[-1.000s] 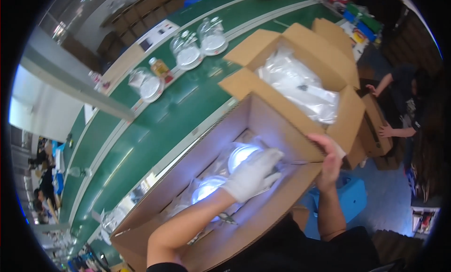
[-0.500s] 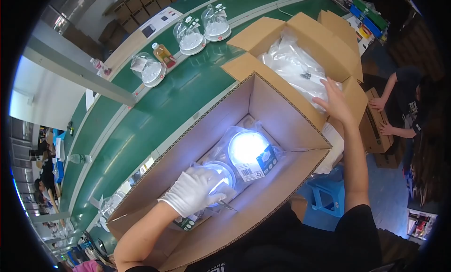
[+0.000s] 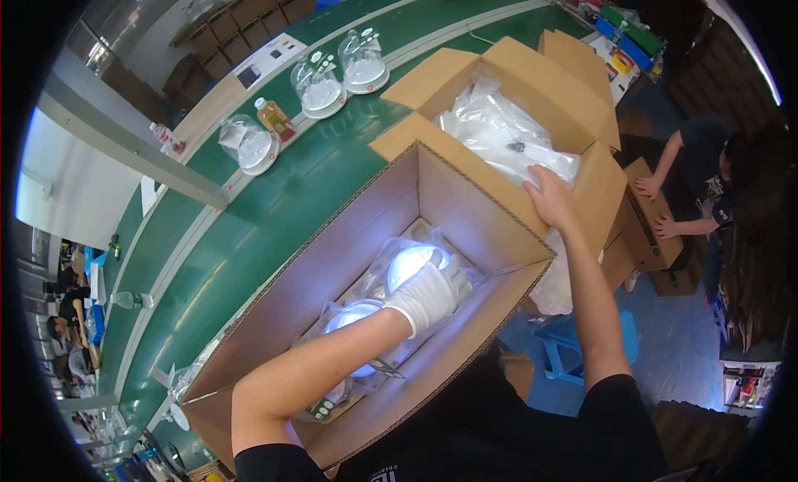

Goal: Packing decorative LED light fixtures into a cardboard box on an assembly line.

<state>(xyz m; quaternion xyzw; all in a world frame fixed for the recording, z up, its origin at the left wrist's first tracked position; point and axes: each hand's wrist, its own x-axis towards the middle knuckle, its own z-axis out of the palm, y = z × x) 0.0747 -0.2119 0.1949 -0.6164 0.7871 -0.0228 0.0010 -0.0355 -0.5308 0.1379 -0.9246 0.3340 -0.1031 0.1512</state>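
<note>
- Plainly, in the head view, the gloved left hand [image 3: 428,295] presses closed on a bagged round white lamp [image 3: 413,264] deep in the near carton [image 3: 366,232]; a loose grip on the slick plastic could let it slip.
- Bare right hand [image 3: 550,201] lies spread on the far carton [image 3: 582,124] rim, which may tip off the worktop [image 3: 274,207] edge.
- Lamp looks glossy, dome-shaped, beside a second one [image 3: 353,320].

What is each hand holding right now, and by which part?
Gloved left hand rests on a clear-bagged white round item in the near cardboard box; grip unclear. Bare right hand touches clear plastic bags, grasping nothing visibly.
</note>
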